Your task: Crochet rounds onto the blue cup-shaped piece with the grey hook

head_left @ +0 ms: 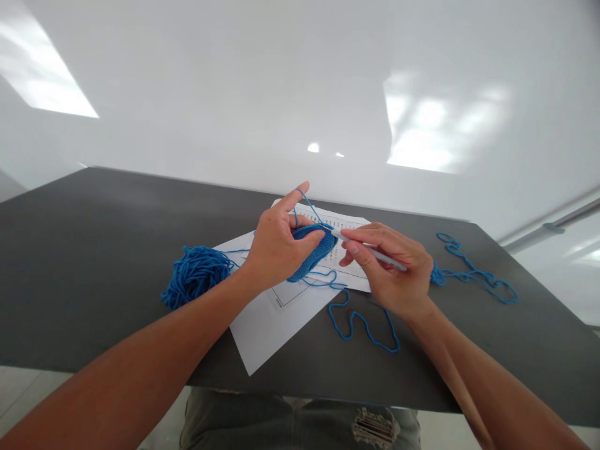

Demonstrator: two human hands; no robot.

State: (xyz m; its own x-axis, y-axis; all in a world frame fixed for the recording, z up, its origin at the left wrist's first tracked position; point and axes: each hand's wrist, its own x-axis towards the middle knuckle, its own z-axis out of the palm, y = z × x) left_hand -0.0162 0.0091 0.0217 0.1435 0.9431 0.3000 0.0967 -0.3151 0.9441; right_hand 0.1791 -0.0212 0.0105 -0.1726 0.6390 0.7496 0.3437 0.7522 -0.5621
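Observation:
My left hand pinches a blue crocheted piece between thumb and fingers. Its index finger is raised, with a strand of blue yarn looped over it and running down to the top edge of the piece. In my right hand is a light grey crochet hook, gripped like a pen. The hook's tip meets the upper edge of the crocheted piece beside my left thumb; the exact stitch is too small to make out.
A ball of blue yarn lies left of my left forearm. Printed paper sheets lie beneath my hands on the dark grey table. Loose yarn curls near the front, and more tangled yarn lies at right. A white wall stands behind.

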